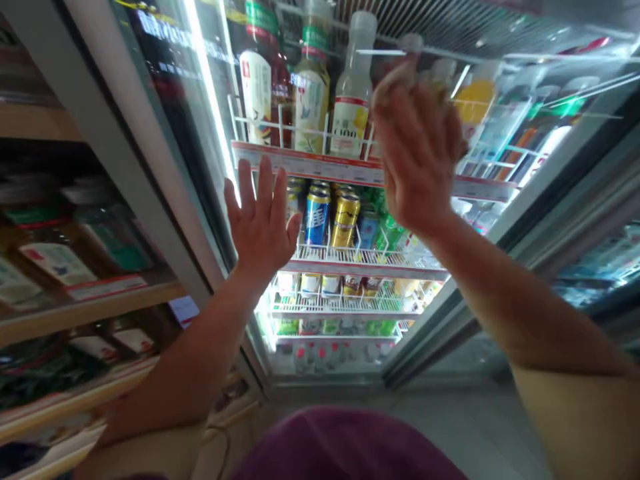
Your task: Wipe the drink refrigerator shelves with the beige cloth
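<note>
Before me stands a drinks fridge with a glass door (165,33). My left hand (263,223) is open, palm toward the glass, with its fingers spread and nothing held. Higher up and to the right, my right hand (420,160) presses a pale, crumpled cloth (393,83) to the glass. Motion blurs this hand, and most of the cloth is hidden under its fingers. Behind the glass, between the two hands, a clear bottle (350,93) with a white and red label stands on the upper shelf.
Several bottles and cans, such as a blue can (317,217) and a gold can (346,220), fill the lit shelves. On the left is a wooden shelf rack (90,300) with bottles. A metal door frame (540,227) runs down the right side.
</note>
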Tool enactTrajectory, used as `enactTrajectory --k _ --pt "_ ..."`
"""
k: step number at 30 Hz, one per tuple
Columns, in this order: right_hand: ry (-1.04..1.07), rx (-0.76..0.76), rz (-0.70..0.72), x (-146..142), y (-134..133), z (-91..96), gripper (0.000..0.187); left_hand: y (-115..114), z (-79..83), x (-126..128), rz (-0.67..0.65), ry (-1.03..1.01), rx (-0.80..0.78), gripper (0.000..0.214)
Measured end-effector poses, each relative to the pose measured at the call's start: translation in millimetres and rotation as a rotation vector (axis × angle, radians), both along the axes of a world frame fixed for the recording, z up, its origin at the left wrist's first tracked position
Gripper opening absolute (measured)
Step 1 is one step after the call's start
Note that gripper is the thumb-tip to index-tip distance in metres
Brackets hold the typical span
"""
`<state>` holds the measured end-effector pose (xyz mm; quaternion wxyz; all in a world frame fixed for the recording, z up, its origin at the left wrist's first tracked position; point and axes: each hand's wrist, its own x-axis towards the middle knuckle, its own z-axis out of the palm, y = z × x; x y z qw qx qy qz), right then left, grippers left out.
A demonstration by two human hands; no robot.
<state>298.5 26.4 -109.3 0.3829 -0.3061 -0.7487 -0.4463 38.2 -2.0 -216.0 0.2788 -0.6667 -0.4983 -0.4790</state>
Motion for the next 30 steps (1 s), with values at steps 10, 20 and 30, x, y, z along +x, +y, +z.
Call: enactTrajectory --k 10,20,30 --pt "0.031 -0.123 -0.027 98 14 -48.9 0.056 2 -29.1 9 0.099 -0.09 0.027 0.073" --pt "0.004 -0.243 0.162 143 19 -253.7 0.069 4 -198.6 62 0.323 -0.362 -0.159 0.079" --pt "-0.252 -0.42 0.325 139 19 -404.4 0.091 -10 -331.5 117 0.295 -0.18 -0.811 0.054"
